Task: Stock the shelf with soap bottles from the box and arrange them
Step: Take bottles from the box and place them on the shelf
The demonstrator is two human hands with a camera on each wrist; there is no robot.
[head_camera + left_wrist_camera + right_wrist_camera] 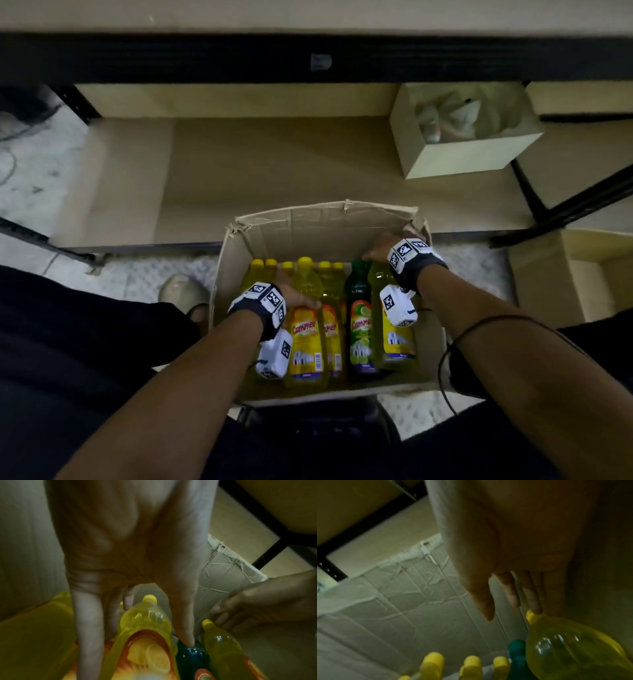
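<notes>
— Look, both hands are inside the cardboard box [236, 274] now. The left hand [297, 295] lies over the shoulder of a yellow soap bottle [306, 329], with the thumb on one side and the fingers going down the other side. I think the grip is closing around it, but it is not a firm hold yet.

— And the right hand [380, 249]?

— It reaches to the far right corner. In the right wrist view the fingers [533, 599] are straight, and the tips touch the yellow cap [529, 615] of another yellow bottle [394, 329]. So this hand is released; it holds nothing.

— What can go wrong here?

— The bottles stand very close together. Between the two yellow ones is a green bottle [361, 329], and the left thumb [186, 628] already touches its shoulder. If he pulls the yellow one up quickly, its neighbours can tip over. The plastic also looks smooth, so a half grip could slip. And the box wall is torn at the top edge, so it gives little support.

— Can you read the labels?

— Only a little. The red word looks like "Cammer", but I am not sure of the letters. The green label shows a lime. The small print is too blurred.

— And the shelf [274, 164]?

— No soap bottle stands on it yet. All of them are in the box.
</notes>
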